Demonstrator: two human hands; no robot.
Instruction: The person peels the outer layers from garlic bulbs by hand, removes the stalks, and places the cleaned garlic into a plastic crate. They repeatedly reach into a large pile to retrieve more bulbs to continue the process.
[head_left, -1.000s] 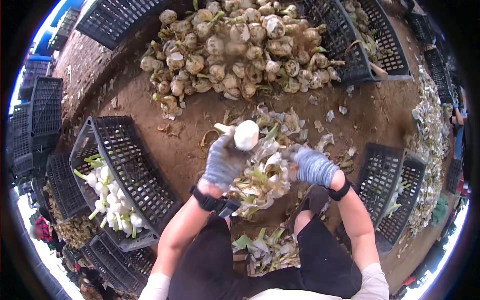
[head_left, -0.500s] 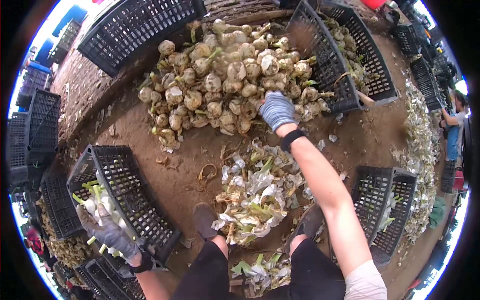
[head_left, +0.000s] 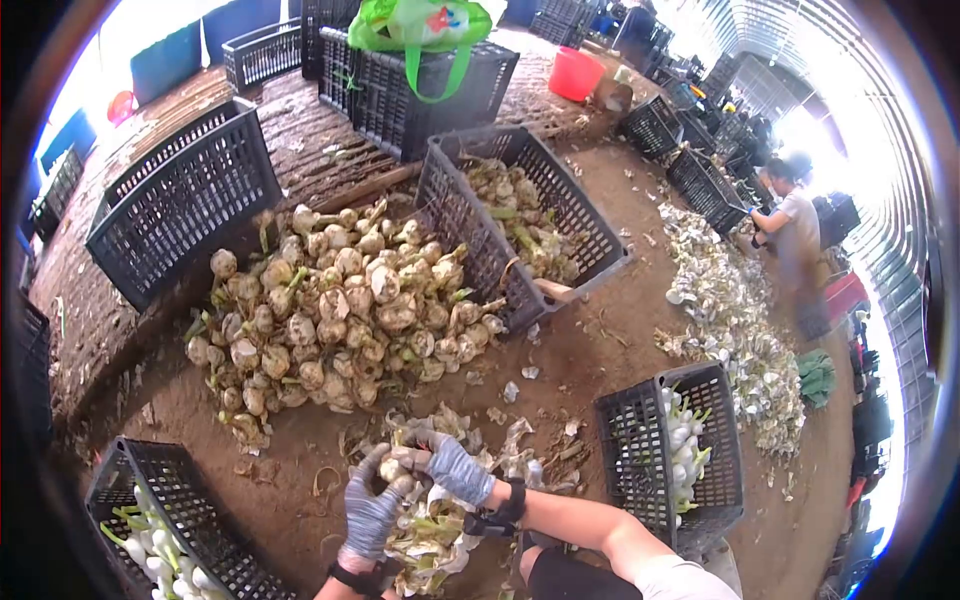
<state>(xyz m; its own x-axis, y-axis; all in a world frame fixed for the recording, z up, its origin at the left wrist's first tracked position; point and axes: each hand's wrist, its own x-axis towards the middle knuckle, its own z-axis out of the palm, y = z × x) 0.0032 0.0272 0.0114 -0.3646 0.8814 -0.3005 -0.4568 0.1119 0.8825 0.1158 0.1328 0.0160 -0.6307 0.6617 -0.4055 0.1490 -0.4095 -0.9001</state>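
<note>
Both hands, in grey gloves, meet low in the middle of the head view. In my left hand [head_left: 372, 512] is a garlic bulb [head_left: 393, 469], with the fingers curled round it. My right hand [head_left: 458, 470] closes on the same bulb from the other side, its fingertips partly hidden. Under them lies a heap of papery peelings [head_left: 430, 540]. Beyond is a large pile of unpeeled, soil-stained garlic bulbs [head_left: 330, 310]. White peeled bulbs with green stems fill part of the left crate [head_left: 190, 500] and the right crate [head_left: 640, 470].
A black crate [head_left: 190, 205] stands behind the pile, and another [head_left: 590, 215] holding brownish stalks tilts beside it. A green bag [head_left: 425, 25] lies on a crate farther back, near a red bucket [head_left: 575, 75]. At right, a person [head_left: 795, 215] sits by a long band of peelings [head_left: 735, 330].
My right hand has drawn back from the pile, and my left hand has left the left crate. They now meet on one garlic bulb. The view has swung up and right.
</note>
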